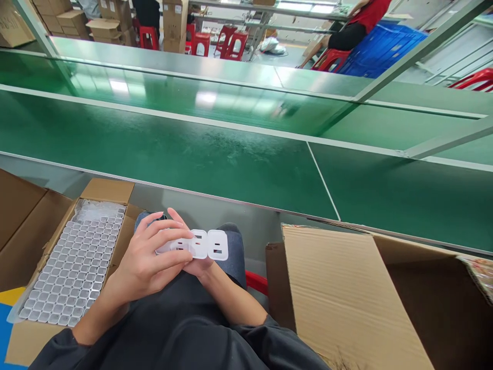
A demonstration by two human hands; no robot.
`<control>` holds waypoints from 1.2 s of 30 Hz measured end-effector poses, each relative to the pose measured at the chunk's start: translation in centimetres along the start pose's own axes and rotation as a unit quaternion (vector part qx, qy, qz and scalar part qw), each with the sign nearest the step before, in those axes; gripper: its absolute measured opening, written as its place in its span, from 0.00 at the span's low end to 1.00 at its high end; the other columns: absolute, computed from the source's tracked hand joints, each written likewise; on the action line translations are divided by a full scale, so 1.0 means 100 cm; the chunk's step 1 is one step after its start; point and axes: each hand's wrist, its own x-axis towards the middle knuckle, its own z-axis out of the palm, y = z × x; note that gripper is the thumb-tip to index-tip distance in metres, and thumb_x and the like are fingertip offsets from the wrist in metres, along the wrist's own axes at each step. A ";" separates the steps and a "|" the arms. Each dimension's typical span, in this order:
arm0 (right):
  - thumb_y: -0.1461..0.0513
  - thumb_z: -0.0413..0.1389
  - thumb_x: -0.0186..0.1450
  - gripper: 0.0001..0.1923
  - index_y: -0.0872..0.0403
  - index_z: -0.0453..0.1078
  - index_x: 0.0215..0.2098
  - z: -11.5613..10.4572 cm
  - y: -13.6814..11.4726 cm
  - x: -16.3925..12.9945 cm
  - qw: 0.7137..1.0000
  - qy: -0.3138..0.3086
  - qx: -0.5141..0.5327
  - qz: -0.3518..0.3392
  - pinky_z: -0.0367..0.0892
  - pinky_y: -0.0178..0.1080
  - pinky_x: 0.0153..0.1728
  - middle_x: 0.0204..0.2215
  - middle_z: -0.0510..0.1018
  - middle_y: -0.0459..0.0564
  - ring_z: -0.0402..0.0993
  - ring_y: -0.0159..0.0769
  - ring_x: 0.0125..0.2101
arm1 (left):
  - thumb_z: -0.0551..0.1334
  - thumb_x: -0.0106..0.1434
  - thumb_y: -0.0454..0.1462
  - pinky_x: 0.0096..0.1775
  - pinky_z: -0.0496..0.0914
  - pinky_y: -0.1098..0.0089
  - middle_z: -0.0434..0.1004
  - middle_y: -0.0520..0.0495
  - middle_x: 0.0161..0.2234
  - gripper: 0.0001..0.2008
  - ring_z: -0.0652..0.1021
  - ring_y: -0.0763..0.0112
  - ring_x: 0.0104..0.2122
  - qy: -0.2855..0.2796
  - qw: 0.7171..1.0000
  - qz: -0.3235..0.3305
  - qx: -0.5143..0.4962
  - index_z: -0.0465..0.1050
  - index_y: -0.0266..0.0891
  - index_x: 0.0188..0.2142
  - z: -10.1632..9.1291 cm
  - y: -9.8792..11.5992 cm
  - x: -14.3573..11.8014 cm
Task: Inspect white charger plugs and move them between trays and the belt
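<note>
Head view: both hands meet over the lap, just below the edge of the green belt. The left hand lies on top, fingers curled loosely and spread across the left part of a row of white plastic pieces (look like small square covers with slots, joined or held side by side, can't tell which). Thumb and fingertips press the row from above and from the near side, so this hand is partly closed on it. The right hand sits underneath, mostly hidden by the left hand and the pieces; only one fingertip pokes up behind the row and a bit of palm shows below it. It seems to cradle the row from under, how far closed I cannot tell. The right end of the row sticks out past both hands, free, over the knee in grey trousers.

Left of the hands, just beside the left wrist, an open carton holds a clear tray of many small cells. Right of the lap stands a larger cardboard box, flap up, well apart from the pieces. Far across the belt: red stools, a blue crate, stacked cartons, and a seated person in red.
</note>
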 end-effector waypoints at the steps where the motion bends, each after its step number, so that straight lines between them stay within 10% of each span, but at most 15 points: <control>1: 0.48 0.69 0.48 0.47 0.47 0.63 0.64 0.000 0.000 0.000 1.000 0.004 -0.005 0.000 0.69 0.40 0.42 0.44 0.78 0.46 0.75 0.36 0.38 | 0.65 0.63 0.31 0.60 0.64 0.50 0.80 0.49 0.50 0.10 0.76 0.62 0.52 -0.001 1.000 0.000 -0.005 0.76 0.48 0.40 0.000 0.000 0.000; 10: 0.47 0.64 0.56 0.39 0.45 0.64 0.64 0.000 0.000 0.001 1.000 -0.012 -0.019 -0.007 0.67 0.43 0.50 0.50 0.75 0.48 0.75 0.36 0.43 | 0.64 0.63 0.30 0.57 0.68 0.52 0.81 0.49 0.48 0.10 0.77 0.62 0.51 0.004 1.000 -0.009 -0.026 0.75 0.47 0.41 0.003 -0.003 0.000; 24: 0.49 0.66 0.56 0.39 0.40 0.63 0.63 -0.006 0.007 0.006 0.998 0.032 -0.062 -0.003 0.73 0.42 0.36 0.50 0.77 0.46 0.76 0.37 0.37 | 0.67 0.64 0.40 0.58 0.68 0.54 0.79 0.42 0.50 0.10 0.77 0.60 0.51 0.015 0.996 -0.039 -0.075 0.73 0.42 0.43 0.000 -0.018 -0.012; 28: 0.49 0.67 0.56 0.44 0.42 0.57 0.67 -0.041 0.027 0.021 0.988 0.073 -0.139 -0.003 0.70 0.41 0.39 0.44 0.80 0.48 0.76 0.40 0.38 | 0.63 0.65 0.47 0.59 0.67 0.53 0.77 0.41 0.53 0.13 0.75 0.58 0.56 0.061 0.975 -0.201 -0.077 0.74 0.43 0.44 0.010 -0.057 -0.074; 36: 0.50 0.65 0.58 0.45 0.46 0.54 0.69 -0.125 0.077 0.098 0.905 0.103 -0.412 0.026 0.69 0.44 0.48 0.49 0.78 0.51 0.76 0.43 0.46 | 0.57 0.68 0.42 0.58 0.66 0.45 0.71 0.28 0.56 0.18 0.72 0.47 0.57 0.090 0.765 -0.623 0.134 0.72 0.32 0.52 0.068 -0.140 -0.307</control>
